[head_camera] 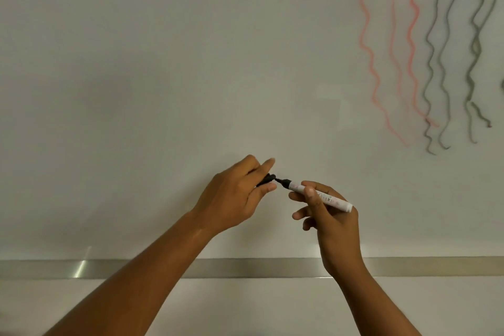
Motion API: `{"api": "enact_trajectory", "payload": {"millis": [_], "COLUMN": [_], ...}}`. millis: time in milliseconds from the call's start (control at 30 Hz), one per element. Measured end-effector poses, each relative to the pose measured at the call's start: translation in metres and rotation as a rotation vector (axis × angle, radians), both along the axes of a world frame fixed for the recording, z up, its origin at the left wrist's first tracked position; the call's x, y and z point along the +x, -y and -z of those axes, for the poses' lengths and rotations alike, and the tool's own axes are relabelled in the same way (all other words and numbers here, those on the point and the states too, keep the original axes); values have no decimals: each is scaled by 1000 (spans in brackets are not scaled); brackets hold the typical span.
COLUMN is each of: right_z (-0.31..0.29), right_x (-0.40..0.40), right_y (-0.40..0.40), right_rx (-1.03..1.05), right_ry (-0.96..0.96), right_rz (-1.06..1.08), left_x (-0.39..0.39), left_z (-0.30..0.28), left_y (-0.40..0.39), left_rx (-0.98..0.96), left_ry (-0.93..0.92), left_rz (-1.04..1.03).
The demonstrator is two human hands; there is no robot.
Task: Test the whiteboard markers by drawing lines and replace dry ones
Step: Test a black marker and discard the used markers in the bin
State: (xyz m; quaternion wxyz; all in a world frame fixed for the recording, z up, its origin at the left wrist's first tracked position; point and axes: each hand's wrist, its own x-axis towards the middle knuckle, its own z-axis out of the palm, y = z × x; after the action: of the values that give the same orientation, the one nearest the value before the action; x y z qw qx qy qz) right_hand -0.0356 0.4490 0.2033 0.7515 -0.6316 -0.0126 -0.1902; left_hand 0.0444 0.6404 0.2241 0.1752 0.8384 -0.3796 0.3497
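Note:
A white-barrelled marker (321,197) with a black tip is held in front of the whiteboard (163,63). My right hand (327,215) grips its barrel, tip pointing left. My left hand (240,194) pinches the black cap (266,179) just off the tip, so cap and tip are a small gap apart. Wavy red lines (392,49) and wavy dark lines (447,63) are drawn on the board at the upper right.
A metal rail (245,267) runs along the whiteboard's lower edge, below both hands. Under it is a pale wall strip (245,308). The board's left and middle parts carry no marks.

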Motion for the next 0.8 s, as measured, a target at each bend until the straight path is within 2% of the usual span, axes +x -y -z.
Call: {"api": "enact_trajectory", "payload": {"millis": [200, 433, 633, 800], "right_z": [12, 31, 45, 56], "right_x": [-6, -8, -4, -1], "right_y": [-1, -8, -12, -15], "right_rx": [81, 45, -47, 19], "right_ry": [-31, -115, -272, -353], "right_rz": [-67, -129, -269, -339], "left_x": [-20, -40, -54, -62], "left_z": [43, 69, 91, 104], "left_y": [-7, -11, -16, -18], "left_rx": [-168, -306, -257, -335], "left_ry": [-214, -325, -454, -580], "left_rz": [3, 9, -8, -30]}}
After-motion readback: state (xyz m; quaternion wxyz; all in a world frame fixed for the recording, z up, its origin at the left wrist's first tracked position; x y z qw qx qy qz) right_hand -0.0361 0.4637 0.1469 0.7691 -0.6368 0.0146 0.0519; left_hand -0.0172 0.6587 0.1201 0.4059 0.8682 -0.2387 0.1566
